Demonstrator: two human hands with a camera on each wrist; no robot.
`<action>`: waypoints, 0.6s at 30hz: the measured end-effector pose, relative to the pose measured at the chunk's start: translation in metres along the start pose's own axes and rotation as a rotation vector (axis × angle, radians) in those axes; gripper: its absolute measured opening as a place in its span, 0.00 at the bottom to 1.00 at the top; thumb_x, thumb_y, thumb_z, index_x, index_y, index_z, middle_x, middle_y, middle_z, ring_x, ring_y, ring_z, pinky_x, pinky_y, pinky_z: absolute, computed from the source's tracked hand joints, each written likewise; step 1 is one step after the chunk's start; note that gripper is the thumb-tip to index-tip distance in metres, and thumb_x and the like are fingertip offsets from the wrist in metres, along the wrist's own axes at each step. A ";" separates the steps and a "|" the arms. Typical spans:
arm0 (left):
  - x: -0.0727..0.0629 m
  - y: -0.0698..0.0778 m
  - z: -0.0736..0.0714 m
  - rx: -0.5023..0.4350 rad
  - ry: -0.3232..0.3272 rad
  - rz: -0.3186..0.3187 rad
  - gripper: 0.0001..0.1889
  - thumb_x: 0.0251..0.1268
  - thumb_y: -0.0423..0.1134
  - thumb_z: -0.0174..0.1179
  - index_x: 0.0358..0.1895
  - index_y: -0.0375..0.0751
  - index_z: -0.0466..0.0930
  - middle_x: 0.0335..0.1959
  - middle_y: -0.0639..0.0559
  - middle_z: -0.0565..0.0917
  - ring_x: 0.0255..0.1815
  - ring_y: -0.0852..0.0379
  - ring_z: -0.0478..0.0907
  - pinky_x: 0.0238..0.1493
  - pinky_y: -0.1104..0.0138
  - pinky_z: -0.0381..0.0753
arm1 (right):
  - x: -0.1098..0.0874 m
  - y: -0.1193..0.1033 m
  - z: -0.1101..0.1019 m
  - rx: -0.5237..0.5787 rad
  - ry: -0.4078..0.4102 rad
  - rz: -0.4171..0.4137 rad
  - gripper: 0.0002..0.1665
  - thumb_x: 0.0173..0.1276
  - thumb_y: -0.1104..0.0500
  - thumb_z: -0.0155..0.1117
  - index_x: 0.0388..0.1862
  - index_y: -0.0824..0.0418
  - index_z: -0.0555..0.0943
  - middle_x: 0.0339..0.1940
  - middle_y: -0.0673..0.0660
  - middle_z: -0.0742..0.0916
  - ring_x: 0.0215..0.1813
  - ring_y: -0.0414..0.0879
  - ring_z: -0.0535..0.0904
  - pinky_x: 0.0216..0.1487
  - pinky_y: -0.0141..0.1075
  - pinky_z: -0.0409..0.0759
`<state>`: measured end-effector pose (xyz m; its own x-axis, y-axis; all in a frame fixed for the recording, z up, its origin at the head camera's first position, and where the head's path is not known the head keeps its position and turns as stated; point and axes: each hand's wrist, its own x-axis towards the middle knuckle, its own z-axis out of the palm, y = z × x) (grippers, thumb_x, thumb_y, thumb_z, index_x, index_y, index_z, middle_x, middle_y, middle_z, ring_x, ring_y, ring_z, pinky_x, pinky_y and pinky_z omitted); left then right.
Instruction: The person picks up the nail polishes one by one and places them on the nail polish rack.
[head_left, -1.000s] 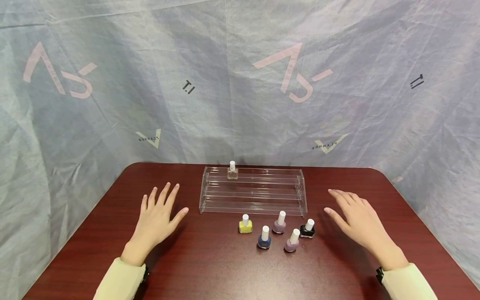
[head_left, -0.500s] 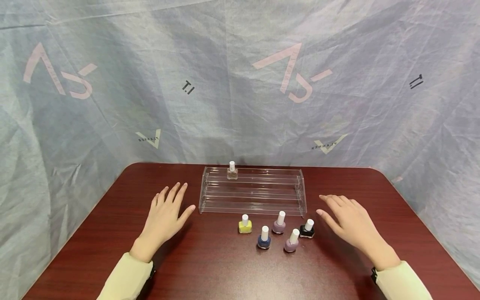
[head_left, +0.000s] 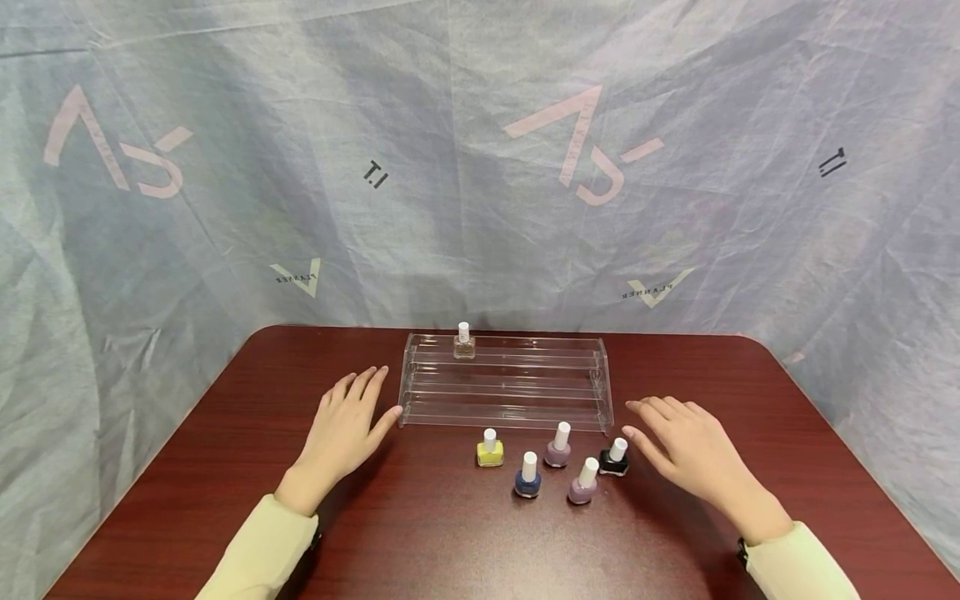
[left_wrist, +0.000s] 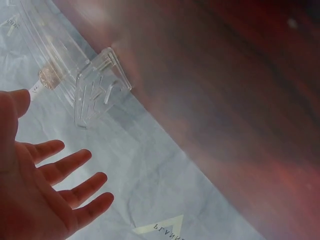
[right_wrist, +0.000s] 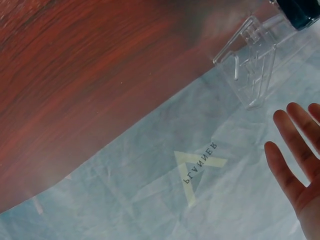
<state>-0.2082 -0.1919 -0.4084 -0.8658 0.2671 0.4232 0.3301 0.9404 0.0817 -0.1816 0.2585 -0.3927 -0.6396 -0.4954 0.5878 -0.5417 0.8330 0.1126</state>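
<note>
A clear tiered display rack (head_left: 506, 385) stands towards the back of the table, with a glittery nail polish bottle (head_left: 464, 346) upright on its top tier near the left. In front of the rack are a yellow nail polish (head_left: 490, 452), a navy one (head_left: 528, 482), two mauve ones (head_left: 557, 452) and a black one (head_left: 613, 461), all white-capped. My left hand (head_left: 341, 433), fingers spread and holding nothing, has its thumb close to the rack's front left corner; whether they touch I cannot tell. My right hand (head_left: 690, 450), also holding nothing, is just right of the black bottle.
The dark red wooden table (head_left: 450, 550) has rounded back corners. A grey printed cloth (head_left: 465, 167) hangs behind it and along both sides. In the right wrist view, part of the black bottle (right_wrist: 300, 11) shows at the top corner.
Both hands have moved inward, the left rightward towards the rack, the right leftward and slightly nearer towards the black bottle. The rack and bottles stay where they were.
</note>
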 end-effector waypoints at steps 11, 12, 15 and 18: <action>0.008 0.005 0.005 0.002 -0.007 0.016 0.31 0.64 0.55 0.49 0.65 0.41 0.62 0.59 0.41 0.72 0.58 0.40 0.67 0.53 0.47 0.69 | 0.003 -0.008 0.005 0.022 0.017 -0.090 0.18 0.61 0.48 0.57 0.43 0.59 0.80 0.35 0.51 0.84 0.37 0.46 0.80 0.34 0.41 0.75; 0.009 0.006 0.005 0.003 -0.006 0.019 0.31 0.64 0.55 0.50 0.65 0.40 0.62 0.58 0.41 0.72 0.58 0.40 0.67 0.53 0.47 0.69 | 0.003 -0.008 0.006 0.025 0.017 -0.099 0.19 0.62 0.48 0.57 0.43 0.59 0.80 0.35 0.51 0.84 0.38 0.46 0.80 0.34 0.41 0.75; 0.011 0.009 0.006 0.004 -0.005 0.024 0.30 0.64 0.53 0.50 0.65 0.40 0.63 0.58 0.42 0.73 0.57 0.40 0.68 0.52 0.48 0.69 | 0.004 -0.010 0.007 0.030 0.017 -0.123 0.18 0.62 0.48 0.56 0.42 0.59 0.80 0.34 0.51 0.84 0.37 0.46 0.80 0.34 0.41 0.76; 0.012 0.011 0.008 0.011 -0.009 0.030 0.29 0.64 0.53 0.50 0.64 0.40 0.64 0.57 0.42 0.73 0.57 0.41 0.69 0.52 0.48 0.70 | 0.003 -0.011 0.010 0.031 0.013 -0.143 0.17 0.62 0.48 0.56 0.40 0.59 0.80 0.32 0.51 0.83 0.36 0.45 0.80 0.33 0.41 0.76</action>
<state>-0.2182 -0.1767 -0.4096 -0.8586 0.2974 0.4176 0.3523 0.9340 0.0593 -0.1830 0.2453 -0.3999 -0.5476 -0.6051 0.5779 -0.6436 0.7460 0.1711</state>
